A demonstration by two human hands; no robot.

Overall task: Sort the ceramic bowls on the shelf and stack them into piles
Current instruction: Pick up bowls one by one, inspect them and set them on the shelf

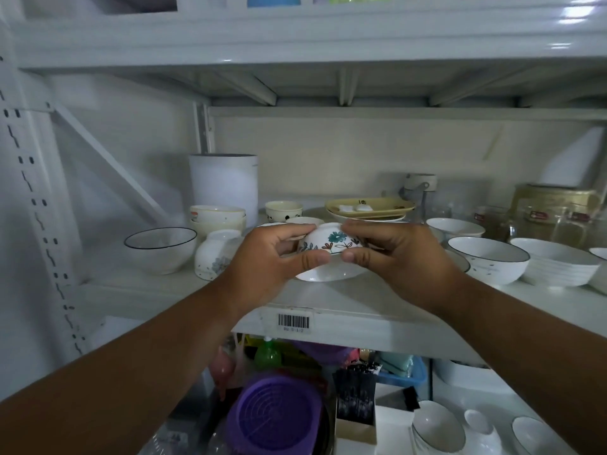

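Glossy white floral bowl (331,246), rounded, gripped by left hand (266,257) and right hand (394,254).

white metal shelf (345,310), black-rimmed bowls (160,249), white canister (223,188), yellow plate (369,206)

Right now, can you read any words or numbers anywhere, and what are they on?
Barcode label on the shelf edge: small code beneath the bars, too blurred to read.
Yellow dish: a dark mark, unreadable.
Red stickers on the glass jars: too small to read.
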